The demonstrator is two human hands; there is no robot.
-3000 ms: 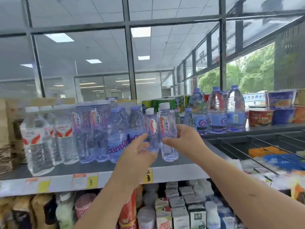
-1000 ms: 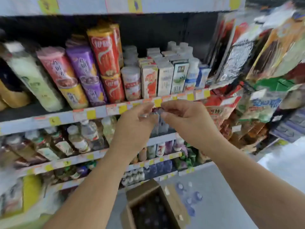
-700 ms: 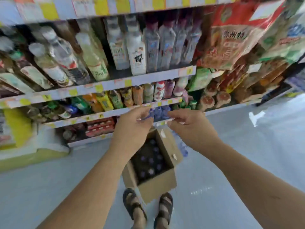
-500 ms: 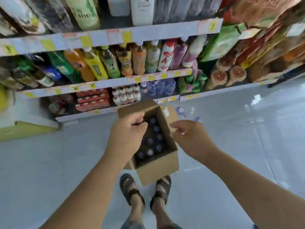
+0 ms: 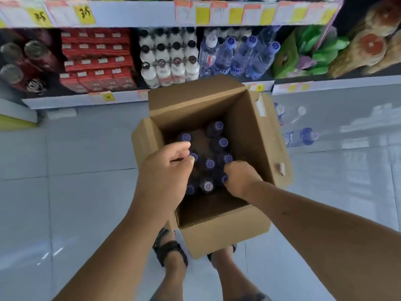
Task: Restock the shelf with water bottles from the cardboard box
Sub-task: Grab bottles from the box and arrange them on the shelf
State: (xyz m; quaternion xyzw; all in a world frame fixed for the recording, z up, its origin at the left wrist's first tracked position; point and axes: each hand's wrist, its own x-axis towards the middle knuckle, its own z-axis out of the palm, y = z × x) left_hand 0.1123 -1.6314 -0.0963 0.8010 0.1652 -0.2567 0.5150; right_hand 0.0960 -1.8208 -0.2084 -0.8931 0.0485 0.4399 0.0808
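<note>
Bottles | many left in your box | left hand, right hand curled over caps, grasp unclear

Left hand and right hand curl over bottles in box.

Pale grey tiled floor, glossy, with thin dark grout lines; soft light reflections at right and lower left. Store shelving runs across the top of the frame, with white front rails carrying yellow and orange price tags. Lowest level holds dark red cans upper left, red cartons, white dark-capped bottles, and green packs upper right. Yellow-green base at left edge.
</note>
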